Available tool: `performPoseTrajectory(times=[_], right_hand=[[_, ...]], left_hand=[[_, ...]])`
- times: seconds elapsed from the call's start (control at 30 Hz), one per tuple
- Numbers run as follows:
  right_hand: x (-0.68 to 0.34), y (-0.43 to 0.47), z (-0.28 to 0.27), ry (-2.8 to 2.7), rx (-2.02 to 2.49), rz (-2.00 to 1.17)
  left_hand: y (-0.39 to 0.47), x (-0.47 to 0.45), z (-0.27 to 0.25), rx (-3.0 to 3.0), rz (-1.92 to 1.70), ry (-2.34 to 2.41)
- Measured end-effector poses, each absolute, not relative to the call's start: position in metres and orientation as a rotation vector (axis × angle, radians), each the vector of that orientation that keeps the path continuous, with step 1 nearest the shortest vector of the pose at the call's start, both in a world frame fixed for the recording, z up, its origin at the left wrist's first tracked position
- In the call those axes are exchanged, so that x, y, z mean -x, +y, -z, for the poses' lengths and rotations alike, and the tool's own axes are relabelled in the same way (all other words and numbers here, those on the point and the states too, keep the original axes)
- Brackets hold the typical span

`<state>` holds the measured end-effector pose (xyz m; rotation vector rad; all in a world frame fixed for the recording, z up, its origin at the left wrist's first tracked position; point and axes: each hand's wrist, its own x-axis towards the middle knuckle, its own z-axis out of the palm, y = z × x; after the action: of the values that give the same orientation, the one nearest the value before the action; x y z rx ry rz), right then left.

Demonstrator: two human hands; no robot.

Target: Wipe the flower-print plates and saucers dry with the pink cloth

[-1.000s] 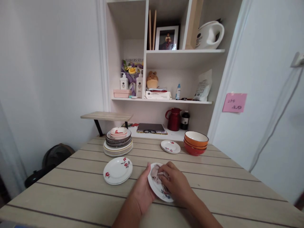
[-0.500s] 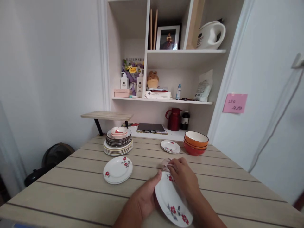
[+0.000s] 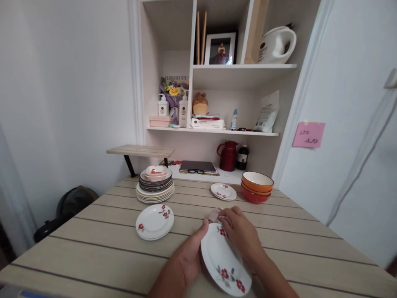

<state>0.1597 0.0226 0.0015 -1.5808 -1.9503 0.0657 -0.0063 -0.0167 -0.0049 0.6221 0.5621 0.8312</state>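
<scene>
My left hand (image 3: pixel 189 258) grips the left rim of a white plate with red flowers (image 3: pixel 221 260), held tilted just above the wooden table (image 3: pixel 102 252). My right hand (image 3: pixel 240 234) presses a small pinkish cloth (image 3: pixel 214 215) against the plate's far edge. On the table to the left lies a short stack of matching flowered plates (image 3: pixel 154 222).
A tall stack of mixed plates topped by a small pink dish (image 3: pixel 155 184) stands further back. A small flowered plate (image 3: pixel 223 191) and orange and red bowls (image 3: pixel 257 187) sit at the far right. Shelves behind hold a red jug (image 3: pixel 228 156), bottles and a tablet.
The plate has turned from facing away to face up, lower and nearer me. My right hand with the cloth moved from the plate's middle to its far edge. Little changed over the last half second.
</scene>
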Motion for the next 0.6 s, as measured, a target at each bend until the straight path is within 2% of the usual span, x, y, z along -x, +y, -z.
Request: performPoseTrajectory(times=[0.6], right_hand=[[-0.1535, 0.0148, -0.0077, -2.077, 1.599, 0.021]], left_hand=[[-0.0157, 0.0064, 0.0042, -0.546, -0.81, 0.608]])
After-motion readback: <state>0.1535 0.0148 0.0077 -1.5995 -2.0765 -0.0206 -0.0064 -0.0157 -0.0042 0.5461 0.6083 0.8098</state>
